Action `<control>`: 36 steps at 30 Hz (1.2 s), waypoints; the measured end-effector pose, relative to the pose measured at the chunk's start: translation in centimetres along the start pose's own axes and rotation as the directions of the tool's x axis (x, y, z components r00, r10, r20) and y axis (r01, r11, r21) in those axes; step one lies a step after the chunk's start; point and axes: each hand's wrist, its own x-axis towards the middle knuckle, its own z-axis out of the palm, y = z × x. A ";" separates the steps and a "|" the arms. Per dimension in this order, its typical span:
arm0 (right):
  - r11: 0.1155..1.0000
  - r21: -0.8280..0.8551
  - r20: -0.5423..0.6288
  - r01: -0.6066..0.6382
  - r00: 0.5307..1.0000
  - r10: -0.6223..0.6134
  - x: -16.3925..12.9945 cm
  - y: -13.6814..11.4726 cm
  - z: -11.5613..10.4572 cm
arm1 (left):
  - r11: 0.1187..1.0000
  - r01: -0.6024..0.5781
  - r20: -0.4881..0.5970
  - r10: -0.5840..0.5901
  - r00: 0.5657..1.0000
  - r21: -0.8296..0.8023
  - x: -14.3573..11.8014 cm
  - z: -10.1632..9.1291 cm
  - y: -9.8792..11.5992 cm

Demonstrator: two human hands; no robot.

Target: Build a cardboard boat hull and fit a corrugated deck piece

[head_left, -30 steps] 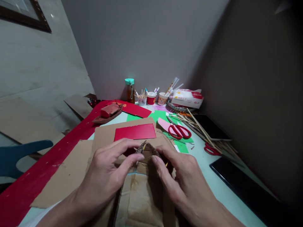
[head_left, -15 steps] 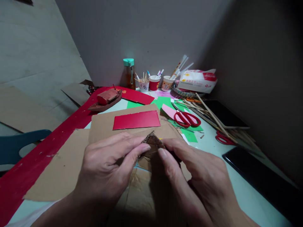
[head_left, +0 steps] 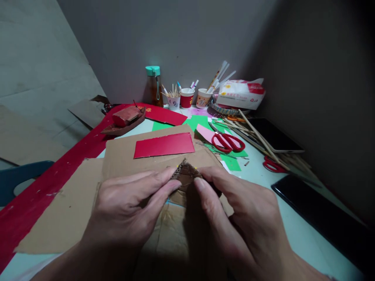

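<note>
A small folded piece of brown corrugated cardboard (head_left: 186,171) is pinched between both hands, its peak pointing up. My left hand (head_left: 131,207) grips the left edge between thumb and forefinger. On the right edge, my right hand (head_left: 240,210) holds it the same way, fingers closed. The piece's lower part lies in shadow and is partly hidden. Beneath the hands lies a brown cardboard sheet (head_left: 117,154), with a red card strip (head_left: 164,145) resting on it just beyond the fingertips.
Red-handled scissors (head_left: 227,142) lie on pink and green paper. A model boat (head_left: 124,120) sits at the left. Along the wall stand a bottle (head_left: 154,88) and paper cups (head_left: 187,98). Wooden sticks (head_left: 254,132), a tablet (head_left: 272,134) and a black phone (head_left: 313,214) are at the right.
The whole view has shifted slightly, so things appear a little further left and higher. Both hands keep their pinch on the cardboard, with hardly any change in its shape.
</note>
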 end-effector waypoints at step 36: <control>0.973 -0.179 0.037 0.149 0.989 -0.145 1.2 1.0 -1.3 | 0.965 0.249 0.500 -0.175 0.848 -0.085 3.4 -2.1 0.5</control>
